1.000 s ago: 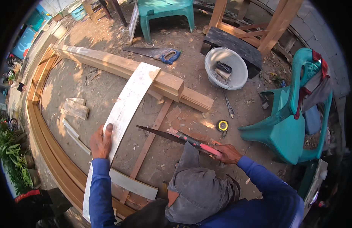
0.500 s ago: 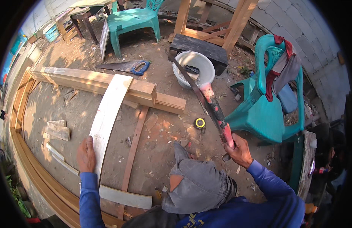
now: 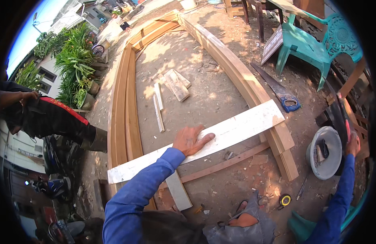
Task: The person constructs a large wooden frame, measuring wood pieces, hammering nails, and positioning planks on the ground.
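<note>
Both arms are covered by long sleeves of bright blue cloth, plain and without any print; the left sleeve [image 3: 141, 185] has soft folds along the forearm and its cuff ends at the wrist; the right sleeve [image 3: 338, 199], at about 4 o'clock in the view, is of the same blue. The left hand [image 3: 190, 139] and the right hand [image 3: 353, 143] are bare, without gloves. At 6 o'clock, grey trousers [image 3: 253, 232], wrinkled, cover the legs.

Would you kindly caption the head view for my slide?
Left hand pressing a long pale wooden plank; right hand raising a red-handled saw.
</note>
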The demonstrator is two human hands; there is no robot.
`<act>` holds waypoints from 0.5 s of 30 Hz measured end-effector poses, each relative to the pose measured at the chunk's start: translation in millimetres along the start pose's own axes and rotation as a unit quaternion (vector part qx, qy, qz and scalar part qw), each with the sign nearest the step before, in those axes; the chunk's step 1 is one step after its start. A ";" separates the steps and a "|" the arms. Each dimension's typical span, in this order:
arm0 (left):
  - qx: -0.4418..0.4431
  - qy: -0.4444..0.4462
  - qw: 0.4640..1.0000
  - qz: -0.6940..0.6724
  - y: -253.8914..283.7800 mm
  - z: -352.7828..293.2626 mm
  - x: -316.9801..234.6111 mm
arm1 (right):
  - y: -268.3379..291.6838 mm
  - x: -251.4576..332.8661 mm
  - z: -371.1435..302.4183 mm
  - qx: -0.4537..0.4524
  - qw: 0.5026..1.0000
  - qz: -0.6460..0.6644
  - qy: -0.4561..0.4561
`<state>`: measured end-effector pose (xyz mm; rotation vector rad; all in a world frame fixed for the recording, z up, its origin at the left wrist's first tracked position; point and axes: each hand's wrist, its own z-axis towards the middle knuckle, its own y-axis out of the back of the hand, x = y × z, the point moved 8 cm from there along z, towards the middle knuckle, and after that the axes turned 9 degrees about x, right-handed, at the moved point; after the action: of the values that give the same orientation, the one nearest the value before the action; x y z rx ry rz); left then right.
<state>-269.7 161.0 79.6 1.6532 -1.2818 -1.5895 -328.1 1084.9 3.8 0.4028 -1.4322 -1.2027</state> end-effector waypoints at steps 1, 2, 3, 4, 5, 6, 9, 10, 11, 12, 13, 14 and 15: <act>0.000 0.037 0.999 0.030 10.1 -11.3 10.7 | -56.8 8.4 -10.7 0.041 0.985 -0.165 0.027; 0.023 0.059 0.997 0.035 9.9 -15.8 15.8 | -88.7 8.7 -26.2 0.066 0.935 -0.344 0.058; 0.040 0.067 0.997 0.020 3.6 -16.5 17.8 | -89.9 -3.1 -31.3 0.069 0.933 -0.346 0.066; 0.035 0.070 0.997 0.010 1.0 -16.9 17.6 | -78.6 -21.7 -26.1 0.055 0.930 -0.359 0.050; 0.024 0.066 0.997 0.024 0.0 -18.2 14.4 | -73.0 -32.5 -19.6 0.044 0.928 -0.369 0.035; 0.015 0.064 0.997 0.042 -0.4 -19.1 9.6 | -74.1 -34.8 -15.4 0.048 0.928 -0.368 0.043; 0.011 0.077 0.994 0.074 -0.7 -18.0 -0.9 | -62.0 -34.1 -0.5 0.072 0.949 -0.305 0.026; -0.007 0.052 0.995 0.089 7.5 -9.0 -9.7 | -57.3 -26.6 9.4 0.076 0.961 -0.266 0.003; -0.014 0.034 0.995 0.091 10.4 -3.3 -21.3 | -41.2 -18.4 13.3 0.091 0.966 -0.240 -0.018; 0.033 0.071 0.992 0.097 -4.8 0.4 -7.7 | -51.7 -18.1 -0.5 0.143 0.959 -0.241 -0.037; 0.077 0.100 0.988 0.083 -10.0 -4.8 7.1 | -73.8 -0.1 -17.4 0.199 0.950 -0.234 -0.049; 0.071 0.077 0.993 0.047 -13.6 -4.4 13.2 | -69.6 20.2 -7.1 0.194 0.948 -0.249 -0.033; 0.061 0.064 0.995 0.039 -7.8 1.9 15.1 | -60.6 42.7 -0.2 0.169 0.953 -0.253 0.004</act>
<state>-271.3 151.6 65.4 1.7261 -1.3820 -1.3611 -362.8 1025.5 -23.8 1.0618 -1.5843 -1.3480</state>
